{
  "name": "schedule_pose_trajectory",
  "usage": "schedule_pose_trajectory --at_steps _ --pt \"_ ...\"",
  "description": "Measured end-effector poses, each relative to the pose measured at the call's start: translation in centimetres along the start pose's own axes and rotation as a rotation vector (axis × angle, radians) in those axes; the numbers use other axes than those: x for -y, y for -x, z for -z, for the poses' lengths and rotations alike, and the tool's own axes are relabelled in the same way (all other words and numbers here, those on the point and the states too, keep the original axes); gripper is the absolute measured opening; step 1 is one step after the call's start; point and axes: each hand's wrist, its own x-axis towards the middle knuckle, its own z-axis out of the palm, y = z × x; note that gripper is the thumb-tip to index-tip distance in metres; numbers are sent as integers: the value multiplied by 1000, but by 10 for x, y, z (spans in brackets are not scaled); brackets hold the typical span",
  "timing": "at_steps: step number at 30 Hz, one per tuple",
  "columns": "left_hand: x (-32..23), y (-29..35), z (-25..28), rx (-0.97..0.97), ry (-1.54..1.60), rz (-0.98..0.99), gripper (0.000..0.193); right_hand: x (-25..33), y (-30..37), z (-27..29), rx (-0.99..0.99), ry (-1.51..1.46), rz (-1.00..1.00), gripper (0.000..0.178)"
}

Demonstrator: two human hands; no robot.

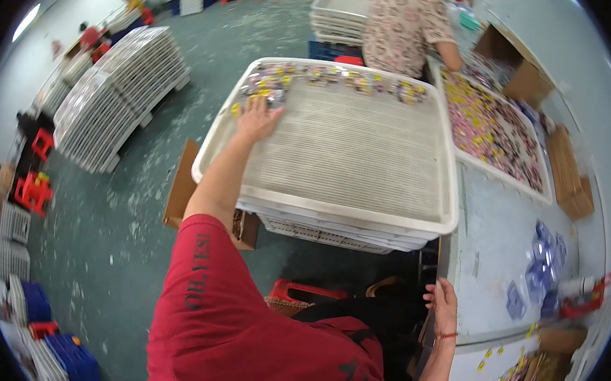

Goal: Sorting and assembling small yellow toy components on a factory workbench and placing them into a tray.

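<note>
My left arm reaches out over a large white mesh-bottomed tray [365, 152]. At its far left corner my left hand [257, 118] lies open, fingers forward, against small shiny packets [267, 82] with yellow and pink bits. More of these little packets [363, 81] sit in clumps along the tray's far edge. What the packets contain is too small to tell. Close to my right side, by the edge of a pale table [486, 238], my right hand [443, 305] hangs with its fingers loosely bent and apart, holding nothing visible.
Under the tray are further stacked trays [331, 235]. A tray of pink and yellow pieces [490, 129] lies at the right, near a co-worker [405, 31]. Blue plastic pieces [544, 267] rest on the table. A red stool [305, 291] and cardboard box [182, 182] stand below; stacked trays [121, 93] rise leftward.
</note>
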Motion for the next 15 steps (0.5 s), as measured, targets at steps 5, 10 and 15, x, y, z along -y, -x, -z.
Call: schedule_pose_trajectory --at_steps 5,10,15 --pt "41 -25 -12 -319 102 -67 71 6 8 -6 -23 70 153 40" --pt "-80 -26 16 -588 164 -422 54 -10 39 -4 -465 561 421 37" --pt "-314 74 22 -351 492 -1190 35 -53 68 9 -753 877 415 47"
